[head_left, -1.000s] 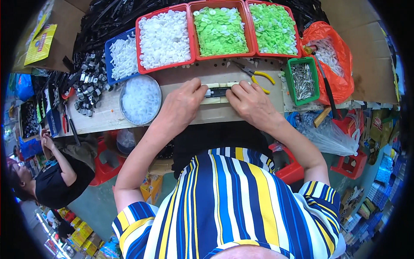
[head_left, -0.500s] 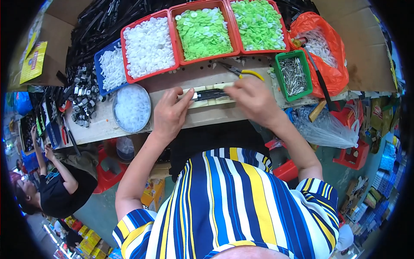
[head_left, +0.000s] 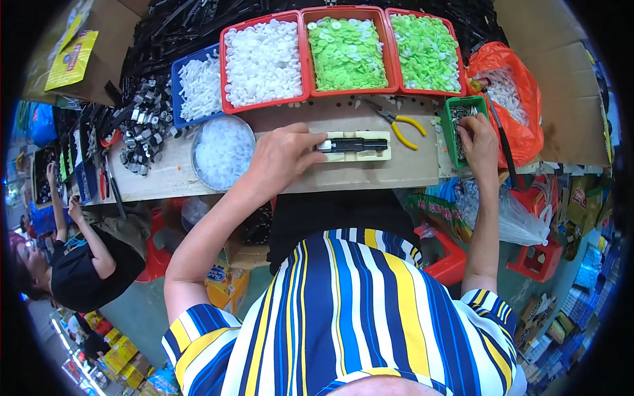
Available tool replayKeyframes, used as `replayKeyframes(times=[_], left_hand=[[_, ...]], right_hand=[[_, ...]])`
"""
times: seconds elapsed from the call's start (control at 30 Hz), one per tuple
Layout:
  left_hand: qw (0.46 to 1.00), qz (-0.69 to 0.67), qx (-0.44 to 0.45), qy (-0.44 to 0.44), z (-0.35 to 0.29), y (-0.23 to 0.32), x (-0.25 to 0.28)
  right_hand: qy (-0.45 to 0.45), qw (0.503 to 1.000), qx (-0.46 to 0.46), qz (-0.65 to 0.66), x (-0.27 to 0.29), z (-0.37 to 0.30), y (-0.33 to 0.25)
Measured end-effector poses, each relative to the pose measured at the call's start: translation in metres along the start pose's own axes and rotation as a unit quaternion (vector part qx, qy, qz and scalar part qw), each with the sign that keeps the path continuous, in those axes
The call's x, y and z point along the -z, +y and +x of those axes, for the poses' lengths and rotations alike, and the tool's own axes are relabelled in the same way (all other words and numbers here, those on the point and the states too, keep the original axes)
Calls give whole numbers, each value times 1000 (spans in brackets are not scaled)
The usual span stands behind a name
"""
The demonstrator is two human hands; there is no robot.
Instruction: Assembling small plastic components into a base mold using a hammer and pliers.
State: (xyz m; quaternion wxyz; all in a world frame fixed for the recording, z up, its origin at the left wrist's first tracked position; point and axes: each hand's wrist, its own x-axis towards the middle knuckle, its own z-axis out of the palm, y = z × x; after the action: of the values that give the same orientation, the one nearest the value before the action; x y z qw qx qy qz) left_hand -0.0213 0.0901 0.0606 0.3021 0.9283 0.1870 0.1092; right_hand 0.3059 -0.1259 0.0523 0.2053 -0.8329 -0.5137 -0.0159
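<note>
A cream-coloured block with a recess (head_left: 386, 137) lies on the bench in front of me. In its recess sits a slim black part (head_left: 356, 144) with a silvery piece at its left end. My left hand (head_left: 281, 157) grips the left end of the block between thumb and fingers, partly hiding it. Over on the right, my right hand (head_left: 480, 142) reaches into a green bin (head_left: 452, 109) of small metal pins (head_left: 459, 115). Its fingertips are drawn together among the pins; what they pinch is hidden. Yellow-handled pliers (head_left: 408, 130) lie between the block and the bin.
Red trays of white caps (head_left: 264, 63) and green caps (head_left: 349, 53) line the back. A blue tray (head_left: 198, 89), a round dish of translucent pieces (head_left: 223, 152) and metal-and-black parts (head_left: 146, 122) are left. An orange bag (head_left: 528, 112) and screwdriver (head_left: 505, 142) stand right. A co-worker (head_left: 86, 264) sits at far left.
My right hand has left the block's right end and moved right into the green bin. The black part now shows uncovered along the block. My left hand stays at the left end.
</note>
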Motion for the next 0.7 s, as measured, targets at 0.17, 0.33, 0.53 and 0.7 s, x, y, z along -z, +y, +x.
replayKeyframes(times=[0.17, 0.33, 0.53, 0.7], left_hand=[[990, -2, 21, 140, 14, -17, 27], [958, 196, -5, 209, 45, -53, 47], [952, 256, -35, 164, 56, -68, 48], [953, 256, -41, 154, 62, -64, 51]], right_hand=[[-16, 998, -44, 48, 4, 0, 9], [-2, 996, -54, 65, 10, 0, 10], [32, 995, -34, 86, 19, -4, -1], [50, 991, -13, 122, 20, -3, -22]])
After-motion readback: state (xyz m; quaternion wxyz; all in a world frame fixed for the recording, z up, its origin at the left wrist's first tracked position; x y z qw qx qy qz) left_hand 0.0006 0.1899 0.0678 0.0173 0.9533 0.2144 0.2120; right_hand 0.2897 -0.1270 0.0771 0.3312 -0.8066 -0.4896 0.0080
